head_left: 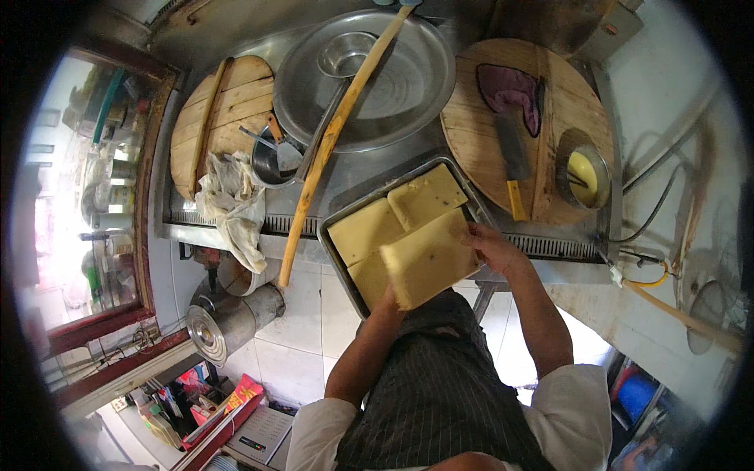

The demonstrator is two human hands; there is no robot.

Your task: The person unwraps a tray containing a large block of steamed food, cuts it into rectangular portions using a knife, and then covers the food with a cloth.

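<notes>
Between my two hands is a thick, pale-yellow rectangular slab of food (428,255), tilted above a dark metal tray (342,259). My right hand (495,247) grips its right edge, with the thumb on top. At the lower left corner my left hand (388,300) supports it, its fingers mostly hidden underneath. More yellow slabs of the same kind lie in the tray, one at the upper right (428,192) and one at the left (365,229). Part of another shows beneath the held piece. Small dark specks dot their surfaces.
A long wooden pole (314,177) crosses a large steel basin (287,102). On the right round wooden lid (471,118) lie a cleaver (512,149), a purple cloth (503,88) and a pot (598,177). A white rag (236,200) hangs off the counter; a lidded metal pot (216,326) stands below.
</notes>
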